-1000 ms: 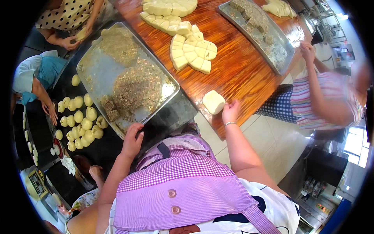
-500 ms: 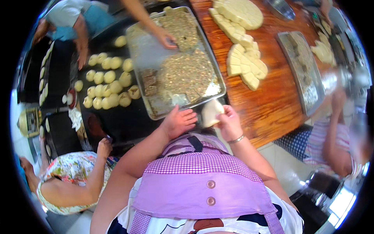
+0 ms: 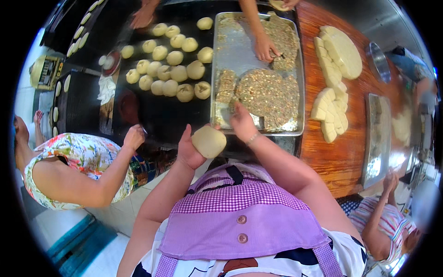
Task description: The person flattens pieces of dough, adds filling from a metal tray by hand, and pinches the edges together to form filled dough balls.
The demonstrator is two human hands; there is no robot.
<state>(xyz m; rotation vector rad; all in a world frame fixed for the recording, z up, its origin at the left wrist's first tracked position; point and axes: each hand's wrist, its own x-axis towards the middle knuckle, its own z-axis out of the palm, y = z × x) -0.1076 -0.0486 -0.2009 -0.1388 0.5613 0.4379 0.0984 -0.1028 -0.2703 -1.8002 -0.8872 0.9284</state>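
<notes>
A flat round of pale dough [image 3: 209, 142] lies in my left hand [image 3: 190, 148], its thumb raised at the rim and the fingers beneath. My right hand [image 3: 243, 124] reaches over the near rim of a metal tray [image 3: 249, 46], fingers drawn together at the filling's near left edge. Whether they pinch any filling I cannot make out. Chunky brown chopped filling [image 3: 267, 94] covers much of the tray, with a separate patch [image 3: 226, 85] at its left. From the far side, a co-worker's hand [image 3: 266, 47] touches the filling at the upper right.
Several round dough balls [image 3: 174, 57] sit in rows on the dark table left of the tray. Scored dough slabs [image 3: 341, 51] lie on the wooden table [image 3: 318, 157] at right, near a metal bowl [image 3: 379, 62] and a second tray [image 3: 377, 138]. A person in a floral top [image 3: 87, 161] stands at left.
The dough round has passed from my right hand to my left. My right hand has moved into the tray. The whole view has turned, shifting the tray and tables rightward.
</notes>
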